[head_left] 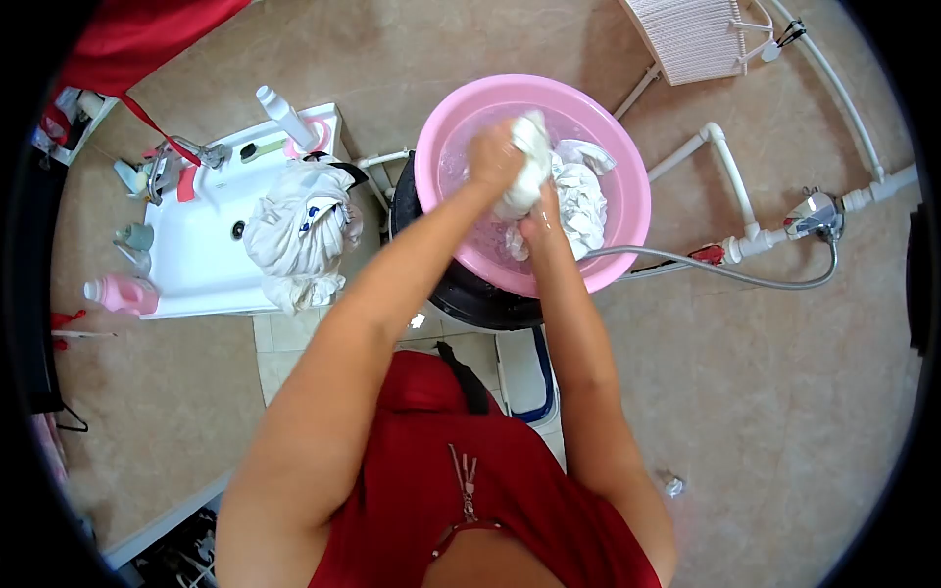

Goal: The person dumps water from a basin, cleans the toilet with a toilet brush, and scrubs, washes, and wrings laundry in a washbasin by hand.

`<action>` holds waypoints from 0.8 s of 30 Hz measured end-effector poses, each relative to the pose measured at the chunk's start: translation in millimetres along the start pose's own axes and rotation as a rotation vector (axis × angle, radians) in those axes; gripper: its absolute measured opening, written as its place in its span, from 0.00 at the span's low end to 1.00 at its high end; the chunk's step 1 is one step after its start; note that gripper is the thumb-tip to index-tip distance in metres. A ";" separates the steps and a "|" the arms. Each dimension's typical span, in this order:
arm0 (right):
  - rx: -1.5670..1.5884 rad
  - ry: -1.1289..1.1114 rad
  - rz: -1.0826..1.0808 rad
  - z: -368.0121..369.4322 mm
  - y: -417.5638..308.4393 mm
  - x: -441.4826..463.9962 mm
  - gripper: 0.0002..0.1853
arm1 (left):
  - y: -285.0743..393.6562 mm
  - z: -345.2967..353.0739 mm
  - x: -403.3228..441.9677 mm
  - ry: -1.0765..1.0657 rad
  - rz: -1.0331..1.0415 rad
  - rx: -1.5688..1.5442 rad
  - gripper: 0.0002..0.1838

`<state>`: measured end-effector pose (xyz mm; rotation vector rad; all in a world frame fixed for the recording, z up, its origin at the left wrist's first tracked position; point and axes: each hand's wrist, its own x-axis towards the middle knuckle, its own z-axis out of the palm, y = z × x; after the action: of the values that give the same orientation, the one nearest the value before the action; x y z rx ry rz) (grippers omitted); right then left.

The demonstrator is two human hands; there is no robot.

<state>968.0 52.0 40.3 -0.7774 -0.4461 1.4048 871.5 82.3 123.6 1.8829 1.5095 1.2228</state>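
Observation:
Over a round pink basin point(635, 220) of water, my left hand point(494, 157) is wrapped round a bunched white cloth point(530, 162). Its outline is slightly blurred. Lower on the same cloth, my right hand point(541, 214) is closed, its fingers partly hidden by the fabric. More white garments point(582, 206) lie wet and crumpled in the basin, just right of my hands. A grey flexible hose point(676, 257) reaches over the basin's right rim. The basin rests on a large black tub point(480, 302).
On the left, a white sink point(196, 279) bears a heap of white clothes point(304, 230), a white bottle point(284, 116), a faucet point(201, 152) and a pink bottle point(123, 293). White pipes with a valve point(814, 214) run along the right wall. A white folding seat point(691, 39) is mounted above.

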 end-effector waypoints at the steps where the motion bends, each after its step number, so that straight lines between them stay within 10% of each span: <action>1: -0.121 0.050 -0.090 16.0 -17.7 -12.7 0.25 | -8.8 -13.4 9.3 0.016 0.002 0.090 0.10; 11: -2.194 0.384 -0.413 0.0 -91.9 0.1 0.25 | -64.5 -23.8 -5.5 -0.242 0.262 0.668 0.23; 15: -1.801 -0.138 -0.294 -64.8 -26.5 61.4 0.33 | -84.1 17.2 -32.8 -0.648 0.312 0.912 0.30; 24: -2.244 -0.164 -0.111 -73.5 13.4 52.9 0.33 | -131.8 58.3 -38.0 -1.033 0.160 0.693 0.36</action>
<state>1017.5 87.5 -28.1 -2.2193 -2.2271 0.2615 847.2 99.0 -22.5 2.4641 1.2083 -0.3711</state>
